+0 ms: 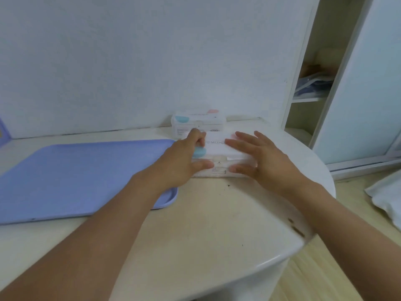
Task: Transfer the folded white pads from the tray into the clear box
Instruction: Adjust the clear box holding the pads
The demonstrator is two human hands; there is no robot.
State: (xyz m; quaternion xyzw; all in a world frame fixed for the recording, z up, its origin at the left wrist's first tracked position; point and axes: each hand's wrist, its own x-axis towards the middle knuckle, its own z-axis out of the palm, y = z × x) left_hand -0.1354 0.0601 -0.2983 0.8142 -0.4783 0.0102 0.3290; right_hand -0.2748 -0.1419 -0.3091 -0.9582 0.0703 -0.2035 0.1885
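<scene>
**Q:** At centre of table (217, 224), at 3 o'clock of tray (76, 174): status of clear box (219, 155)?

**A:** Resting on table, touching tray's right edge. Gripped at left end by left hand (184, 161), thumb on near wall, fingers curled over top. Right hand (258, 157) spread flat, fingers straight, resting on lid, clasping nothing.

**Q:** Location of folded white pads?

**A:** Not seen on tray; white stack visible through box wall, so presumably loaded. Count not discernible.

**Q:** Procedure for closing step?

**A:** Steady left end. Press lid down evenly with flat palm, working towards latch side. Avoid pinching pad edges under rim.

**Q:** Legible markings?

**A:** Lid print partly covered: "OSMETIC" readable, likely "COSMETIC". Blue and pink patches alongside. Second box (198, 124) at 12 o'clock, matching print, text too small.
</scene>
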